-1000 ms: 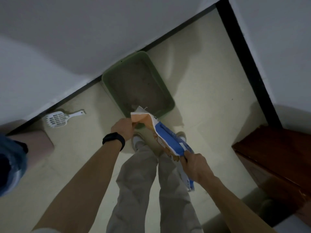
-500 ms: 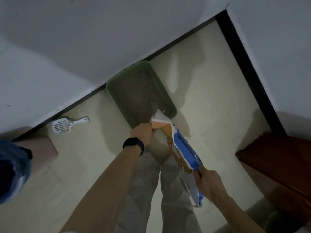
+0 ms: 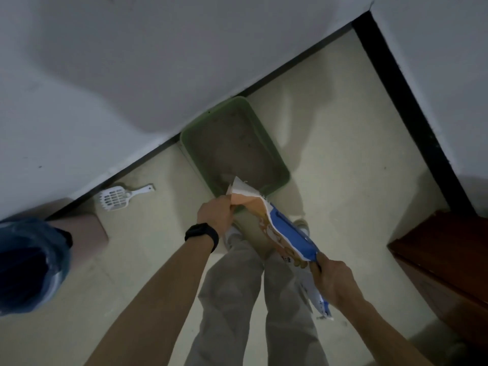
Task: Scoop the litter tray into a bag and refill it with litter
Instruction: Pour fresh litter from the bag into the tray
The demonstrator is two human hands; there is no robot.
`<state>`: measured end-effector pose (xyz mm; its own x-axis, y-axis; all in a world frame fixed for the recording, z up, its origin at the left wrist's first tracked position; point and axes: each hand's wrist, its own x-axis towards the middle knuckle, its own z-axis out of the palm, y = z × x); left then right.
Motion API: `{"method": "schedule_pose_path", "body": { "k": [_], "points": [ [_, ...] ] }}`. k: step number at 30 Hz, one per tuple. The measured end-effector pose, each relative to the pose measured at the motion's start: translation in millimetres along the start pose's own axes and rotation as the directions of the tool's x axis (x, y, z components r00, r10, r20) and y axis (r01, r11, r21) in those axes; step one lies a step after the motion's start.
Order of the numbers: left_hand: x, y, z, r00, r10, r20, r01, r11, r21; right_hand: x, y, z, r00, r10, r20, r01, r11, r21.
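Note:
A green litter tray [image 3: 277, 165] sits on the pale floor against the wall, with grey litter inside. I hold an orange, white and blue litter bag [image 3: 277, 228] tilted over the tray's near edge, its open mouth pointing down into the tray. My left hand [image 3: 216, 215], with a black band on the wrist, grips the bag near its mouth. My right hand [image 3: 332, 278] grips the bag's lower end, raised behind. A small pale heap of litter lies just below the mouth. A white slotted scoop [image 3: 116, 199] lies on the floor to the left.
A bin lined with a blue plastic bag [image 3: 29, 262] stands at the far left, beside a pink box [image 3: 87, 231]. Brown wooden furniture [image 3: 443, 260] fills the right side. My legs and shoes are below the bag. Walls with a dark skirting close the corner.
The view has shifted, so the tray sits lower and more central. The bag's mouth has moved forward over the tray's near edge, and my right hand has dropped back with the bag's end.

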<state>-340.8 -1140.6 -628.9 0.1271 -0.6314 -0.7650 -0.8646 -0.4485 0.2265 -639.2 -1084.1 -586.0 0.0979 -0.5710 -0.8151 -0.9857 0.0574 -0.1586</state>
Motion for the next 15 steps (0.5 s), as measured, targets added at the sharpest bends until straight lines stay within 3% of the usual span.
{"method": "schedule_pose_path", "body": {
  "k": [5, 10, 12, 15],
  "points": [
    [10, 17, -21, 0.979, 0.188, -0.076, -0.166, 0.959, 0.228, 15, 2, 15, 0.998, 0.063, 0.015, -0.063, 0.998, 0.01],
    [8, 21, -48, 0.882, 0.47, -0.022, -0.394, 0.764, 0.511, 36, 4, 29, 0.993, 0.121, 0.015, -0.122, 0.991, 0.059],
    [1, 21, -57, 0.85, 0.526, 0.025, -0.438, 0.681, 0.587, 43, -1, 29, 0.99, 0.142, 0.005, -0.142, 0.985, 0.101],
    [-14, 17, -67, 0.824, 0.567, 0.008, -0.451, 0.647, 0.614, 46, -12, 24, 0.985, 0.171, -0.025, -0.166, 0.976, 0.14]
  ]
}}
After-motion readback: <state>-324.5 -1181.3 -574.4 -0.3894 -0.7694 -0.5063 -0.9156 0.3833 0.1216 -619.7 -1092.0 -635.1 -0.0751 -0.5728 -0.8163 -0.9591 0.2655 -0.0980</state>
